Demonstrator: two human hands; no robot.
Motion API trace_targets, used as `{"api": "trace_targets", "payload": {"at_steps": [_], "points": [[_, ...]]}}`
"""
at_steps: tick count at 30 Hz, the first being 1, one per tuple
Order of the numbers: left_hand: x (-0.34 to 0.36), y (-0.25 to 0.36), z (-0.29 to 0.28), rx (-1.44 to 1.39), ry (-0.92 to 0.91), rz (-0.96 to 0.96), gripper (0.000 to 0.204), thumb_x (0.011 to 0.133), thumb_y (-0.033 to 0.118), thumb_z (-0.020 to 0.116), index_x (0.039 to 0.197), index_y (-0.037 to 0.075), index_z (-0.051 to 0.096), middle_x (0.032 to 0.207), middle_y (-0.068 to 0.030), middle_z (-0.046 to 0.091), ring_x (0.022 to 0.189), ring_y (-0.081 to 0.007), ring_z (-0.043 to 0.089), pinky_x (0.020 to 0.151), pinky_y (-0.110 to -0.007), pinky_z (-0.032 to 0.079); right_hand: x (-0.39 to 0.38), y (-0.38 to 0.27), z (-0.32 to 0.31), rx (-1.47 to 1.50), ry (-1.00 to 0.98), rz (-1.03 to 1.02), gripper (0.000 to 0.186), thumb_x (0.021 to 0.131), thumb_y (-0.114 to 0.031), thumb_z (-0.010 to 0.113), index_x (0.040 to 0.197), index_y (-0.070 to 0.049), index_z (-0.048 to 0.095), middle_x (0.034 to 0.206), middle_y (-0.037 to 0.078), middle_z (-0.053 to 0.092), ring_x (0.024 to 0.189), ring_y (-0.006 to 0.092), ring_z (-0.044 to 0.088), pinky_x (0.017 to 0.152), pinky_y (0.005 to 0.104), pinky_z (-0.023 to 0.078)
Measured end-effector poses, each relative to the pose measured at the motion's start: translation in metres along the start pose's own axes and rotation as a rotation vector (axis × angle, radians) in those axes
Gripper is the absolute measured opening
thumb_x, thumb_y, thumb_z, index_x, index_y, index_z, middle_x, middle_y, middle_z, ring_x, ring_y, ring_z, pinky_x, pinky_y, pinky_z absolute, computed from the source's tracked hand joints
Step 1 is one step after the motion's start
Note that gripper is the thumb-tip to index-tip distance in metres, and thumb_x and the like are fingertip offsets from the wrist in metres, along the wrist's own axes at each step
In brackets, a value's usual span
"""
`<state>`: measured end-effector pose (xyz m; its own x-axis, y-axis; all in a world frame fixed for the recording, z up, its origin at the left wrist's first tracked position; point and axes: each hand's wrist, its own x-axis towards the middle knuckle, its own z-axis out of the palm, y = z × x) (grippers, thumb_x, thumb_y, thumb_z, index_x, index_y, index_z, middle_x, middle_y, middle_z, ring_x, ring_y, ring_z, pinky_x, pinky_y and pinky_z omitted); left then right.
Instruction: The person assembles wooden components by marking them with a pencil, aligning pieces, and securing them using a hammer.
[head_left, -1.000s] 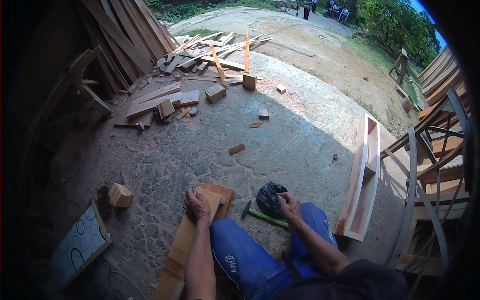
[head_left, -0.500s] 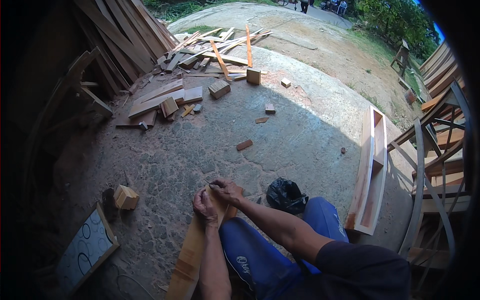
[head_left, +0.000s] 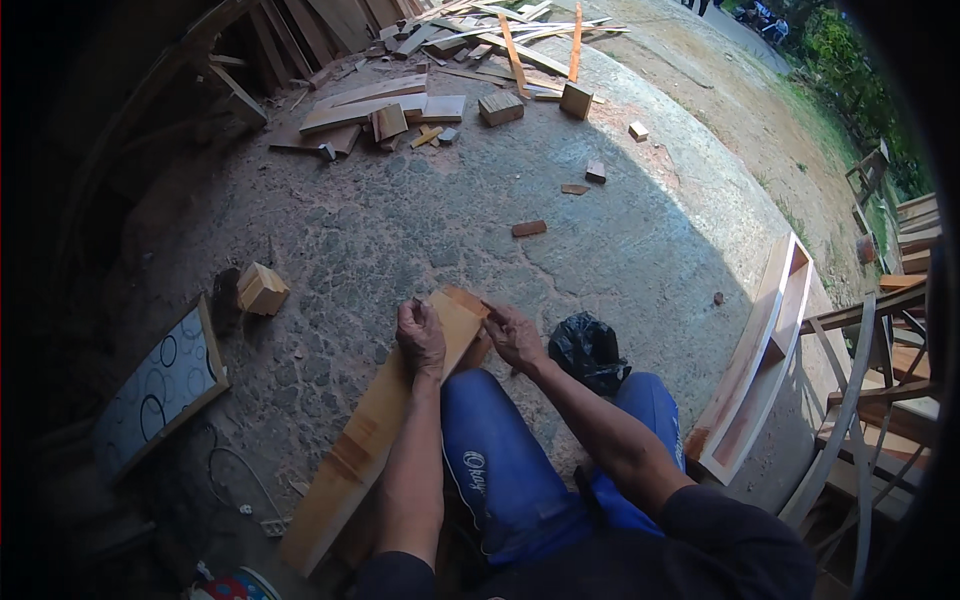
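Note:
A long, pale brown wooden board [head_left: 385,415] slants from the lower left up to the front of my left knee, with darker patches on its face and far end. My left hand [head_left: 422,337] lies over its left edge with curled fingers; a tiny thing may be pinched at the tips, too small to make out. At the far right corner, my right hand [head_left: 514,338] has its bent fingers on the board's edge. Another reddish-brown wooden piece [head_left: 476,352] shows below the board beside my knee.
A black plastic bag [head_left: 585,352] sits beyond my right knee. At right stands a long wooden frame [head_left: 752,365]. To the left are a wooden block [head_left: 262,290] and a framed, circle-patterned panel [head_left: 165,390]. Offcuts [head_left: 375,110] and several blocks lie across the concrete ahead.
My hands, close together at the board's far end before, are now apart: left on the left edge, right at the right corner. The view has tilted down and shifted left.

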<state>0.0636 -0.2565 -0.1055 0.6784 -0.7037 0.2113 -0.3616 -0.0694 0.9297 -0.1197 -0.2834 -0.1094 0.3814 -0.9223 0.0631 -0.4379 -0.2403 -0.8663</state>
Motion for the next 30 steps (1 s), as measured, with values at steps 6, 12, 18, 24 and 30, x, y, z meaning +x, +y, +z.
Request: {"api": "trace_targets", "payload": {"at_steps": [6, 12, 18, 24, 30], "points": [[-0.001, -0.002, 0.01, -0.063, 0.017, -0.016, 0.009, 0.093, 0.007, 0.059, 0.1, 0.003, 0.056, 0.084, -0.0054, 0.066, 0.077, -0.0114, 0.064, 0.072, -0.028, 0.053, -0.174, 0.114, -0.021, -0.33, -0.383, 0.346, 0.049, 0.085, -0.028, 0.071, 0.126, -0.005, 0.057, 0.11, 0.022, 0.062, 0.105, 0.0408, 0.06, 0.09, 0.0497, 0.049], [-0.006, 0.003, 0.005, -0.072, -0.012, 0.011, 0.012, 0.096, 0.015, 0.063, 0.101, 0.003, 0.061, 0.089, -0.0103, 0.07, 0.084, -0.0204, 0.072, 0.075, -0.033, 0.054, -0.208, 0.106, -0.02, -0.585, -0.231, 0.413, 0.053, 0.077, -0.03, 0.078, 0.117, -0.008, 0.051, 0.122, 0.017, 0.052, 0.112, 0.0388, 0.054, 0.086, 0.05, 0.048], [0.003, -0.02, 0.003, 0.201, 0.008, 0.124, 0.02, 0.099, 0.026, 0.063, 0.102, 0.007, 0.069, 0.09, -0.009, 0.072, 0.083, -0.0203, 0.07, 0.074, -0.033, 0.053, -0.175, 0.117, -0.035, -0.694, -0.106, 0.238, 0.037, 0.093, -0.013, 0.051, 0.13, -0.015, 0.053, 0.124, 0.011, 0.058, 0.114, 0.0343, 0.056, 0.088, 0.051, 0.047], [0.009, -0.016, 0.011, 0.246, 0.013, 0.215, 0.018, 0.096, 0.025, 0.064, 0.103, 0.008, 0.069, 0.091, -0.0116, 0.072, 0.083, -0.0291, 0.068, 0.073, -0.039, 0.053, -0.154, 0.132, -0.057, -0.39, -0.316, 0.285, 0.039, 0.086, -0.019, 0.06, 0.123, -0.01, 0.053, 0.099, 0.023, 0.067, 0.095, 0.0412, 0.066, 0.08, 0.0571, 0.052], [0.005, -0.009, 0.01, 0.293, 0.024, 0.197, 0.018, 0.095, 0.024, 0.066, 0.103, 0.009, 0.07, 0.089, -0.012, 0.071, 0.085, -0.0323, 0.064, 0.075, -0.042, 0.052, -0.131, 0.052, -0.068, 0.099, -0.338, 0.696, 0.032, 0.094, -0.019, 0.06, 0.119, -0.002, 0.05, 0.078, 0.013, 0.06, 0.056, 0.0204, 0.058, 0.049, 0.0354, 0.048]]}}
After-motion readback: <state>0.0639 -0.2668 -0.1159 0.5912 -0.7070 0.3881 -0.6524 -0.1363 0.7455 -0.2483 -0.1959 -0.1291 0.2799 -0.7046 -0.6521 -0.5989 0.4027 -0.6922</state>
